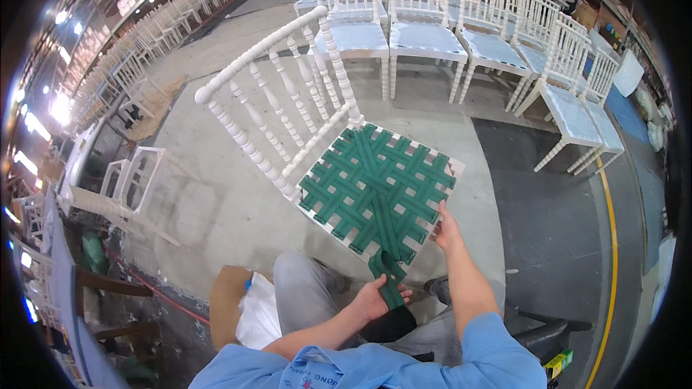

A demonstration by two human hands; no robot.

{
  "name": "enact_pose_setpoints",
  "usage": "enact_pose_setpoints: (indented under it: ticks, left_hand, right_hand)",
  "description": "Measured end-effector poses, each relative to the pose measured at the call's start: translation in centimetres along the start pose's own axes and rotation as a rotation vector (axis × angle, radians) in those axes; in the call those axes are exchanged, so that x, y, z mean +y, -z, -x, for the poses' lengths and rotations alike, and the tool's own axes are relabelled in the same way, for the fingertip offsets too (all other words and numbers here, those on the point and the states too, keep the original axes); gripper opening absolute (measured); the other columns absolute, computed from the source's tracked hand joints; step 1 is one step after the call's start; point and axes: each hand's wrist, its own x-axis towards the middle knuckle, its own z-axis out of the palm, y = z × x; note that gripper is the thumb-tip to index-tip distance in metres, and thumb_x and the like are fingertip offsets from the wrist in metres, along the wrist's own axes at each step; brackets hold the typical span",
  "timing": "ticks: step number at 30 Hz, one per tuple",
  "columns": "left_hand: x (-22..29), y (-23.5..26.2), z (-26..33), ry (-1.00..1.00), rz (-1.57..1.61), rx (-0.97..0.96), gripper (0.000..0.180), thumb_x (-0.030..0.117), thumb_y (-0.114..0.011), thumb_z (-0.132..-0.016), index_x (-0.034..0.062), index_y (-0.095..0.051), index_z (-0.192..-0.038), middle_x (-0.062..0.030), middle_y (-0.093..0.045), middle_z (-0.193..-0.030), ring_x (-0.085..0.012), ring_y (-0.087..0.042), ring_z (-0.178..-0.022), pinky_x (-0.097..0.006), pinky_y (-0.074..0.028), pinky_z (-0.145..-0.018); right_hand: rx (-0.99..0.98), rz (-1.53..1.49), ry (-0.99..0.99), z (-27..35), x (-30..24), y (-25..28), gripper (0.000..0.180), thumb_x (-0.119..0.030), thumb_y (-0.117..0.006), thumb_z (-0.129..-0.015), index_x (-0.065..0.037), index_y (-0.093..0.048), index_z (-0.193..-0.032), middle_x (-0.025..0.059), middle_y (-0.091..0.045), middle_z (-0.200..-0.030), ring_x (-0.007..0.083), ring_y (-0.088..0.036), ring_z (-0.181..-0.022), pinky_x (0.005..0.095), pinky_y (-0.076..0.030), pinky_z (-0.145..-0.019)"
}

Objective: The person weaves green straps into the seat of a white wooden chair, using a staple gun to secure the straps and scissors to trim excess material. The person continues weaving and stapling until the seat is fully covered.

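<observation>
A white chair (259,166) with turned spindles in its back stands tilted before my knees. Dark green webbing (346,180) is woven in a lattice over its seat frame, and two longer bands run diagonally across the weave. A loose length of green strap (388,274) hangs off the seat's near corner. My left hand (371,299) is closed on this strap, below that corner. On the seat's right edge lies my right hand (447,227), gripping the frame, its fingertips partly hidden.
Rows of white chairs (425,39) with pale seats stand across the back and right. More chair frames (137,180) are at the left. Beside my left leg is a brown box (225,302) with white plastic (258,317). A yellow line (614,245) marks the floor at right.
</observation>
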Motion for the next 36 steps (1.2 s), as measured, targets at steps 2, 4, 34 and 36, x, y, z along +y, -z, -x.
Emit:
enact_pose_setpoints:
  ticks: [2, 4, 34, 36]
  left_hand:
    - [0.4, -0.2, -0.5, -0.026, 0.030, -0.073, 0.030, 0.034, -0.048, -0.113, 0.0072, -0.060, -0.118, -0.0250, -0.061, -0.132, -0.0542, -0.056, -0.132, -0.069, -0.044, -0.113]
    - [0.5, -0.5, -0.9, -0.072, 0.018, 0.025, 0.028, 0.032, -0.047, -0.114, 0.0066, -0.056, -0.119, -0.0221, -0.061, -0.132, -0.0517, -0.058, -0.129, -0.067, -0.047, -0.109]
    - [13.1, 2.2, 5.5, -0.828, -0.068, 0.017, 0.031, 0.030, -0.045, -0.116, 0.0034, -0.060, -0.123, -0.0146, -0.068, -0.116, -0.0346, -0.068, -0.106, -0.057, -0.056, -0.098]
    - [12.5, 2.3, 6.0, -0.715, -0.113, -0.005, 0.031, 0.030, -0.045, -0.116, 0.0027, -0.059, -0.121, -0.0153, -0.069, -0.116, -0.0366, -0.069, -0.106, -0.057, -0.057, -0.098]
  right_hand:
    - [-0.102, -0.079, 0.029, -2.2, -0.5, -1.1, 0.046, -0.048, -0.067, -0.103, -0.015, -0.064, -0.135, 0.0106, -0.072, -0.123, 0.0260, -0.068, -0.109, 0.0492, -0.055, -0.089]
    - [-0.014, -0.064, 0.083, -3.8, -0.5, -1.4, 0.044, -0.044, -0.070, -0.102, -0.013, -0.066, -0.134, 0.0097, -0.073, -0.123, 0.0278, -0.069, -0.109, 0.0505, -0.057, -0.090]
    - [0.154, -0.412, -0.009, 7.6, 16.8, -4.8, 0.045, -0.045, -0.076, -0.089, -0.020, -0.059, -0.121, 0.0049, -0.060, -0.124, 0.0243, -0.059, -0.116, 0.0523, -0.038, -0.100]
    - [0.115, -0.418, -0.043, 8.1, 17.8, -5.4, 0.047, -0.046, -0.076, -0.089, -0.018, -0.058, -0.123, 0.0054, -0.061, -0.124, 0.0245, -0.058, -0.117, 0.0523, -0.036, -0.102]
